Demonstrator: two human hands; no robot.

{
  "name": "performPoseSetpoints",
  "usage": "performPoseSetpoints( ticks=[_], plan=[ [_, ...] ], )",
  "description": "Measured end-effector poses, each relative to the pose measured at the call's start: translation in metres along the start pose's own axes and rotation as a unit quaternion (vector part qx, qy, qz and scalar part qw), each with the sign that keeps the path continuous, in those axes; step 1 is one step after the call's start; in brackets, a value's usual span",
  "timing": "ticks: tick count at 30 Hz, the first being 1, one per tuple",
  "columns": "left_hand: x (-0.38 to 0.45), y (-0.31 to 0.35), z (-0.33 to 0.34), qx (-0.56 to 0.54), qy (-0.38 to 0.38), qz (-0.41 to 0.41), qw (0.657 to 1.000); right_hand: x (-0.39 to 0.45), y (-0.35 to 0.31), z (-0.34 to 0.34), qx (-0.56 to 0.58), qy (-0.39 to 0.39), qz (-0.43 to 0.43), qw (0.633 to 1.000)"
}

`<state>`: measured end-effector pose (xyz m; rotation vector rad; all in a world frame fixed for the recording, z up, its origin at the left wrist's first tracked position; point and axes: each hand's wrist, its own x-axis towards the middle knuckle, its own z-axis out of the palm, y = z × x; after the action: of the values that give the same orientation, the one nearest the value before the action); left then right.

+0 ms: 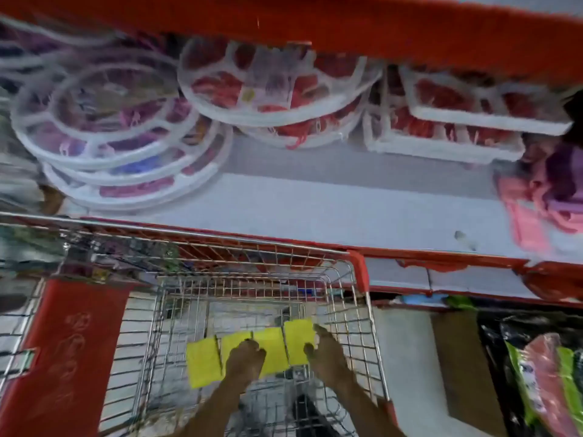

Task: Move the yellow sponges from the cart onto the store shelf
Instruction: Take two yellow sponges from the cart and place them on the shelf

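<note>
Both hands deep in cart (356, 298): left hand (244, 357) and right hand (321, 351) grasping yellow sponges (203, 362). Risk: sponges slipping through wire floor, or snagging cart's rim before shelf (331, 203).

No readable text anywhere. Red panel (63, 351) at the cart's (252, 279) left edge carries faint embossed script, too blurred to make out. Small yellow tag (248, 95) on a round white tray (268, 86) on the shelf (315, 209): illegible.
</note>
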<state>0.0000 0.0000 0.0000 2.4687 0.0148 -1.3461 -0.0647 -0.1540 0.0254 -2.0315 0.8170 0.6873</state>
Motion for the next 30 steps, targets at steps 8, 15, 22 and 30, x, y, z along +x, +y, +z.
performPoseSetpoints(
  ticks=[8, 15, 22, 30],
  plan=[
    [0.049, 0.004, 0.046, -0.076, 0.006, -0.118, 0.990, 0.044, 0.030, 0.029, -0.008, -0.012, 0.074, 0.997],
    [0.060, 0.005, 0.051, -0.136, 0.049, -0.178, 0.973, 0.062, 0.028, 0.034, -0.052, -0.009, 0.119, 0.991],
    [0.058, -0.006, 0.051, -0.109, 0.079, -0.192, 0.972, 0.063, 0.033, 0.027, -0.051, -0.002, 0.106, 0.993],
    [0.028, -0.004, 0.028, -0.212, 0.110, -0.115, 0.964, 0.041, 0.012, 0.007, 0.017, 0.004, 0.075, 0.997]
  ],
)
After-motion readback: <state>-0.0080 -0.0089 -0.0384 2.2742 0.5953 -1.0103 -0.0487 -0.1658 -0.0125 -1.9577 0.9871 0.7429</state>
